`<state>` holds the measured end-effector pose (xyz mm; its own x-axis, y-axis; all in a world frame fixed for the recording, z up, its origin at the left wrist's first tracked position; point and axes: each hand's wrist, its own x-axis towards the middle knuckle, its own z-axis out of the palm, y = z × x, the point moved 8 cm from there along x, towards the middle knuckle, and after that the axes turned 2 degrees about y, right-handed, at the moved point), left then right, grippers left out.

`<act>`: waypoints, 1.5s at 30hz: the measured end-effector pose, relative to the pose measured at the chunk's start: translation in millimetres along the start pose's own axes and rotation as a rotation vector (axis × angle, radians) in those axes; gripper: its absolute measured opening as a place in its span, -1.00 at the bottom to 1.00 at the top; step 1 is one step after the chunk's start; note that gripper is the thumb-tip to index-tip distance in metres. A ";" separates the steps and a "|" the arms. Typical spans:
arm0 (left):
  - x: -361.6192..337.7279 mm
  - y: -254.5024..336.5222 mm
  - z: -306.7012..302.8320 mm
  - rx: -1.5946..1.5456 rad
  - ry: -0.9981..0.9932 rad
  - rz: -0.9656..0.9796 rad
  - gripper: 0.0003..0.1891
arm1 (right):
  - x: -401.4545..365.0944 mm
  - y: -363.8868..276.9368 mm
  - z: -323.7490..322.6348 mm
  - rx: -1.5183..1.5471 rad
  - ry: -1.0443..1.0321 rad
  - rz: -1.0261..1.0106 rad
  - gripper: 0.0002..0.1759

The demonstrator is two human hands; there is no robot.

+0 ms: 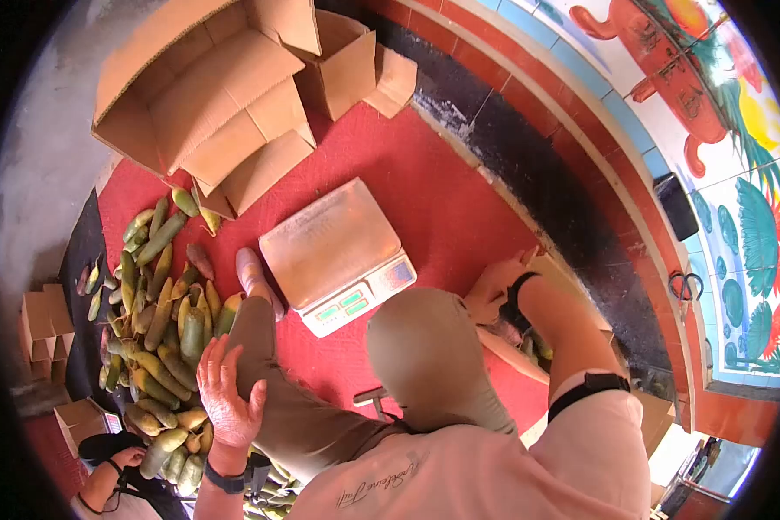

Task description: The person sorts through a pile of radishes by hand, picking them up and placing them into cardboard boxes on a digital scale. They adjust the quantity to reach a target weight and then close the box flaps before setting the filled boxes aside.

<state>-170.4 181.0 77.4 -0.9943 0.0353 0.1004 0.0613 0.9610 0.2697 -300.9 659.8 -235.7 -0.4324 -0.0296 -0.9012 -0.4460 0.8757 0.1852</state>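
Note:
My left hand (230, 392) is raised over my left thigh with its fingers stretched out, beside a heap of long green and yellowish vegetables (158, 325). It holds nothing. My right hand (490, 299) reaches down at an opened cardboard box (513, 354) to the right of my knee. Its fingers are mostly hidden, and I cannot tell whether they grip the box. Inside that box a little of a green vegetable shows near my forearm. In front of me a flat-topped digital scale (334, 247) rests on the red mat, with nothing on its metal plate and its green displays lit.
Large open cardboard boxes (208, 95) stand at the upper left on the red mat (433, 182). A low tiled ledge (581, 165) runs along the right. Scissors (686, 286) hang there. Another person (117, 485) is at the lower left, near small cartons (48, 325).

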 end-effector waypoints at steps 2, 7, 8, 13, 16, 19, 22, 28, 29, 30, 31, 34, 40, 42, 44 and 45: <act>0.8 0.2 1.5 -0.006 -0.007 0.015 -0.41 | 6.5 13.4 3.4 0.018 -0.434 0.111 -0.31; 5.8 2.4 2.6 -0.043 -0.043 0.008 -0.42 | 10.4 21.7 28.2 0.083 -0.495 0.115 -0.32; 6.4 4.4 4.6 -0.053 -0.058 0.014 -0.42 | 12.3 24.0 29.4 0.101 -0.513 0.121 -0.33; 10.0 6.2 5.8 -0.018 -0.071 0.019 -0.43 | -2.2 40.1 73.9 0.205 -0.589 0.128 -0.34; 9.1 8.8 9.1 -0.023 -0.064 0.041 -0.44 | -16.8 47.0 96.2 0.275 -0.612 0.157 -0.34; 7.5 16.6 9.7 -0.003 -0.065 0.070 -0.44 | -41.9 55.2 132.5 0.350 -0.639 0.187 -0.35; 7.0 20.0 10.2 0.037 -0.033 0.094 -0.46 | -74.0 50.1 173.7 0.432 -0.649 0.221 -0.35; 9.6 22.1 17.0 0.059 -0.018 0.147 -0.51 | -145.9 17.2 276.0 0.629 -0.665 0.277 -0.36; 10.6 22.8 18.4 0.055 -0.017 0.146 -0.53 | -156.7 12.6 291.2 0.659 -0.665 0.286 -0.36; 11.1 24.1 19.4 0.073 -0.016 0.144 -0.56 | -168.3 8.5 307.5 0.689 -0.667 0.294 -0.36; 11.7 26.8 21.2 0.070 -0.019 0.161 -0.56 | -174.7 8.0 317.2 0.716 -0.669 0.301 -0.36; 13.5 33.9 23.1 0.115 -0.013 0.176 -0.62 | -199.5 -23.0 363.2 0.551 -0.555 0.104 -0.28; 17.5 42.5 28.3 0.177 -0.014 0.213 -0.63 | -223.2 -97.5 581.0 0.881 -0.749 0.159 -0.37; 19.3 40.9 30.2 0.181 0.002 0.227 -0.64 | -261.3 -86.2 532.9 0.912 -0.680 0.308 -0.53; 23.5 37.0 34.8 0.168 0.013 0.231 -0.66 | -277.4 -60.3 540.0 1.068 -0.569 0.418 -0.54; 25.3 40.7 37.4 0.162 0.011 0.252 -0.66 | -281.3 -47.4 542.7 1.191 -0.440 0.508 -0.55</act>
<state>-196.3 231.2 55.2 -0.9486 0.2757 0.1555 0.2902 0.9537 0.0792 267.2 888.2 -203.7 0.0378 0.3756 -0.9260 0.7207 0.6316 0.2856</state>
